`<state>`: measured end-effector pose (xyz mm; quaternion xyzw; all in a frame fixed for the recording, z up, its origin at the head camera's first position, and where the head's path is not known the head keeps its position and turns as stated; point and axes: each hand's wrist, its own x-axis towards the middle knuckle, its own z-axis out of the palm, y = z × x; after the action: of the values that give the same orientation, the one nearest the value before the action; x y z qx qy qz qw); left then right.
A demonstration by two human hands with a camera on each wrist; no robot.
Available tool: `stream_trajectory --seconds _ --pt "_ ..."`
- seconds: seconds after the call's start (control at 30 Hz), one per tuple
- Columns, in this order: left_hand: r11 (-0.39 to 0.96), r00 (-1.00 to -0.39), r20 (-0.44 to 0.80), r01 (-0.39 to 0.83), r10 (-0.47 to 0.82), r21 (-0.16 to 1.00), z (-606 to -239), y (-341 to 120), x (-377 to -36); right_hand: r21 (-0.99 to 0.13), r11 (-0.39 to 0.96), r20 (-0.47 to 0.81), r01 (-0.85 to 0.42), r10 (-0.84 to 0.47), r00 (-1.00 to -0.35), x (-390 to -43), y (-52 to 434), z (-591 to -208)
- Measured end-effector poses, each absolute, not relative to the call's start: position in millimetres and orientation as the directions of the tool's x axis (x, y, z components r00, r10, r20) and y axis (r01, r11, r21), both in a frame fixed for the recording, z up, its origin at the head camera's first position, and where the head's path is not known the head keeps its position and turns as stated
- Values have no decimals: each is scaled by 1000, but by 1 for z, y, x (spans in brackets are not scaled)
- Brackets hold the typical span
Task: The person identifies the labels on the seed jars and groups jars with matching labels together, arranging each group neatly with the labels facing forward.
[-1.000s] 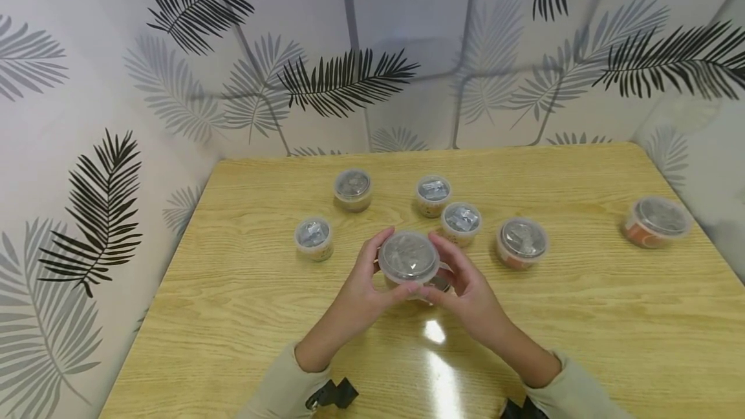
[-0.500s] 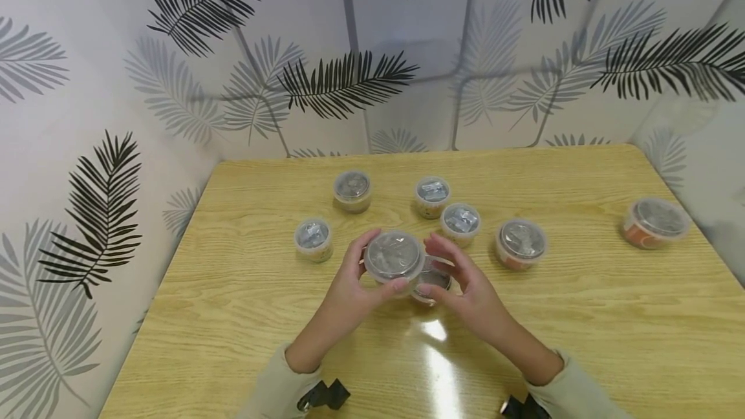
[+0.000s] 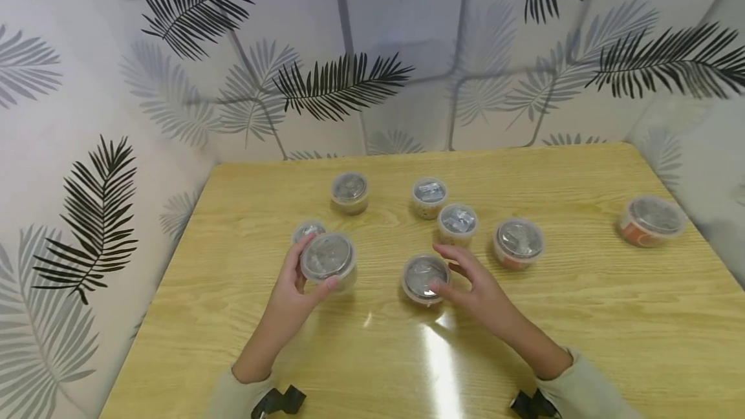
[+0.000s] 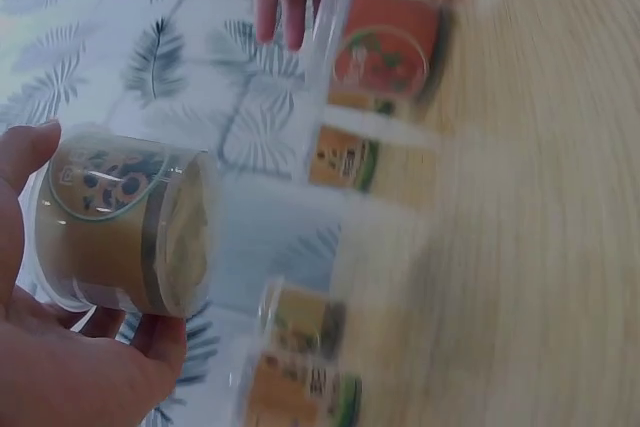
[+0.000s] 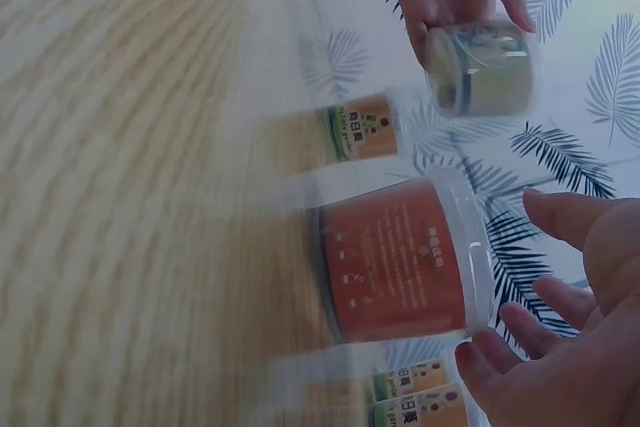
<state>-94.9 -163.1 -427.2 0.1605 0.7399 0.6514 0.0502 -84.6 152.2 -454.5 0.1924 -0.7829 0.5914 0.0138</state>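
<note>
Lidded tub (image 3: 328,258) in left hand (image 3: 288,296)

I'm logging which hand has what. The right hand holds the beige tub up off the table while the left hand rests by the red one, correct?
Not quite: the head view shows the left hand holding the beige tub, and the right hand beside the red tub.
</note>
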Motion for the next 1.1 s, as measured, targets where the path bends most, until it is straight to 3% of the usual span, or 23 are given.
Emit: stream_trajectory --seconds 0.27,0.53,1.1 --pt "214 -980 19 62 196 975 -439 -206 -89 -933 225 205 -282 -312 -928 -83 158 -461" --pt "305 -993 -14 22 116 952 -444 -229 -92 -925 247 204 -290 -321 -925 -84 156 -463" --pt "363 -987 -93 -41 128 931 -450 -270 -110 -931 249 174 -266 -337 -925 -74 146 -437"
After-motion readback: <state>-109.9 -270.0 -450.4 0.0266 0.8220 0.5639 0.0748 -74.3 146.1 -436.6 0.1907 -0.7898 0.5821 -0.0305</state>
